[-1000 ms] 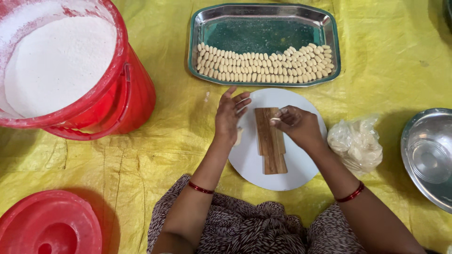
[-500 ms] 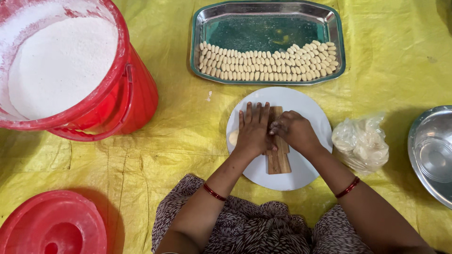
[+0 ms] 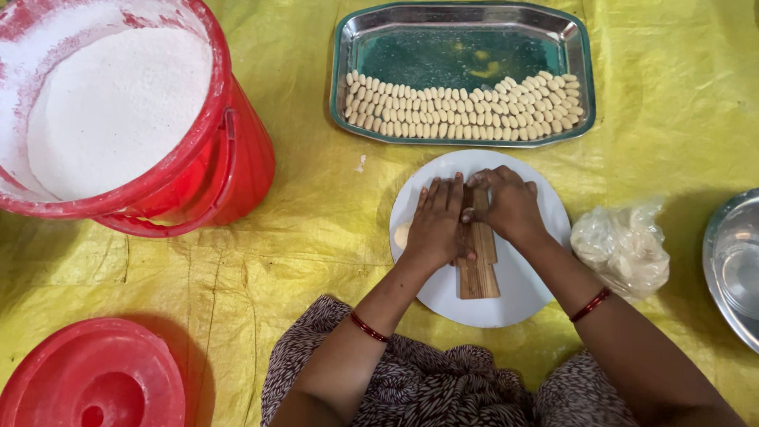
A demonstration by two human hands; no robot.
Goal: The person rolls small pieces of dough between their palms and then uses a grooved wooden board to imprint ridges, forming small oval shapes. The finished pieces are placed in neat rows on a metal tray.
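A ridged wooden board point(image 3: 479, 269) lies on a round white plate point(image 3: 538, 277) in front of me. My left hand point(image 3: 437, 225) rests flat on the board's left side, fingers together and pointing away. My right hand point(image 3: 506, 202) covers the board's far end with curled fingers; whether a piece of dough is under them is hidden. A small pale lump of dough point(image 3: 402, 235) sits on the plate just left of my left hand. Beyond the plate, a steel tray point(image 3: 458, 47) holds several rows of small shaped dough pieces point(image 3: 466, 111).
A red bucket point(image 3: 237, 158) of white flour stands at the far left, and its red lid point(image 3: 91, 379) lies near left. To the right of the plate are a clear plastic bag point(image 3: 621, 249) and a steel bowl point(image 3: 731, 261). A yellow sheet point(image 3: 316, 237) covers everything beneath.
My left hand moved from the plate's left edge onto the board. My right hand shifted slightly toward the board's far end.
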